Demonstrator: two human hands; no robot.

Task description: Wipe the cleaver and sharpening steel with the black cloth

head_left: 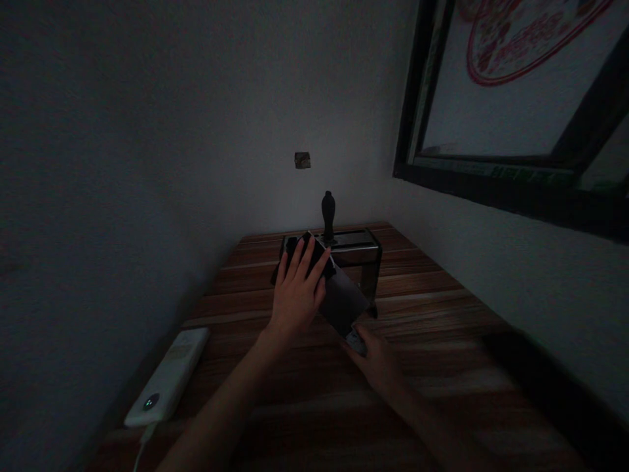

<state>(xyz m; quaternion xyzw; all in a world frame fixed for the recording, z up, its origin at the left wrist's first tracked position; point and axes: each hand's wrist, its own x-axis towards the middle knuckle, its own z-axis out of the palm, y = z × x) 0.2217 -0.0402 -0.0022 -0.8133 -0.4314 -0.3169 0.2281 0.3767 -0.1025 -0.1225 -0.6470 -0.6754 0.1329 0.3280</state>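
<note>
My left hand (297, 288) lies with its fingers spread over a black cloth (322, 257), holding it against the far end of a broad grey cleaver blade (346, 298). My right hand (376, 354) grips the near, lighter end of this cleaver; its handle is mostly hidden by the fingers. The blade slants from upper left to lower right. Just behind the hands stands a dark, shiny knife block (361, 252), partly covered by the left hand and cloth. A black handle (328, 213) sticks upright out of its top.
The wooden table (236, 298) narrows toward the wall. A white device (170, 377) with a cable lies at its left edge. A dark-framed picture (491, 164) hangs on the right wall, and a small dark patch (303, 160) marks the back wall. Light is dim.
</note>
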